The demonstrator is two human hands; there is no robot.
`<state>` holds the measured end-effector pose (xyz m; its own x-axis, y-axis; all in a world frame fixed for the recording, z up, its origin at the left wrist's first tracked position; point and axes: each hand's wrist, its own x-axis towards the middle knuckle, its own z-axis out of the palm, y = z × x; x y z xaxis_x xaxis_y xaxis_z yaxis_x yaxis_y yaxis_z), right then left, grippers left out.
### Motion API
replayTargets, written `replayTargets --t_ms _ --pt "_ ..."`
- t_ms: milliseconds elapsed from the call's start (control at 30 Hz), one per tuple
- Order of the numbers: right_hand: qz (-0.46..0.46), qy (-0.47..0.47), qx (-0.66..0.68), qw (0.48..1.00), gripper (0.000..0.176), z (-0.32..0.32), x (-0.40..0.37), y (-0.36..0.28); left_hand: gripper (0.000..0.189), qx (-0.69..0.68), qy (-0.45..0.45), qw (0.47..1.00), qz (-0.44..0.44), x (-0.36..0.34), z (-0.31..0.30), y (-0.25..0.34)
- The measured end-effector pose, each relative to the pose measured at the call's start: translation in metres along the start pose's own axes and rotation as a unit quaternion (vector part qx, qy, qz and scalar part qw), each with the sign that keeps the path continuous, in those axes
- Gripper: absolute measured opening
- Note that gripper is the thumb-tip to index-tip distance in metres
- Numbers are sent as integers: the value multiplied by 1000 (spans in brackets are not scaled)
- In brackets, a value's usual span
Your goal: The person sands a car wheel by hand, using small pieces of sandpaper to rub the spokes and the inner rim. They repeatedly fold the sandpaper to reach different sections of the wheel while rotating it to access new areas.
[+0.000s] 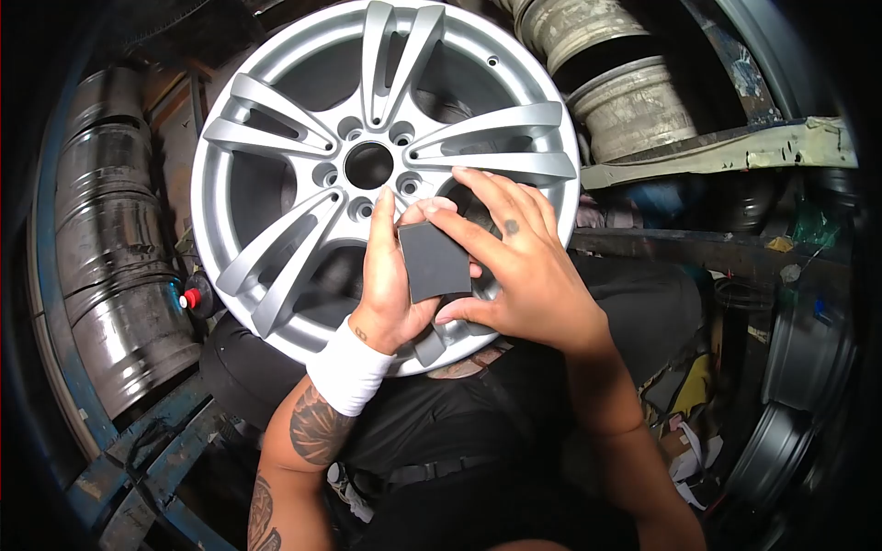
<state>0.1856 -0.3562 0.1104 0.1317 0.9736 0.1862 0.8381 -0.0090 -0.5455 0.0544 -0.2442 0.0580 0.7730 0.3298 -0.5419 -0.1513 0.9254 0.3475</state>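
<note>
A dark grey piece of sandpaper [435,264], roughly square, lies across the palm side of my left hand [381,280], whose fingers curl behind it. My right hand [533,275] spans the sheet's right side, index fingertip at the upper edge and thumb by the lower edge; its other fingers stretch over the wheel. Beneath both hands a silver alloy wheel rim [266,151] rests face up against my lap, with paired spokes and an open centre bore. My hands cover part of its lower right spokes.
Stacked metal rims [119,248] stand on the left, and more dusty rims [634,110] at the upper right. A dark bottle with a red cap [190,298] sits left of the wheel. Blue metal framing [152,459] is at the lower left, and other rims [781,450] lean at the right.
</note>
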Motion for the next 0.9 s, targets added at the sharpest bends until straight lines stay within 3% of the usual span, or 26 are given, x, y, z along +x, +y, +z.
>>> replayTargets --t_ms 67,267,467,600,700,900 --pt "5 -13 -36 999 84 1 -1 0 73 9 7 1000 -3 -2 2 4" --pt "-2 -12 17 1000 84 3 -1 3 71 12 -64 998 -14 -2 -7 5" --pt "8 -10 107 994 80 10 -2 7 69 -8 -67 997 -23 -3 -7 6" --pt "-18 -6 81 997 79 9 0 4 64 -66 -47 996 -31 -2 -7 4" --pt "-18 -11 47 999 72 9 0 2 63 -55 -48 997 -37 -2 -8 3" --pt "20 -41 60 997 78 7 -2 1 65 1 -32 999 -12 -1 -8 0"
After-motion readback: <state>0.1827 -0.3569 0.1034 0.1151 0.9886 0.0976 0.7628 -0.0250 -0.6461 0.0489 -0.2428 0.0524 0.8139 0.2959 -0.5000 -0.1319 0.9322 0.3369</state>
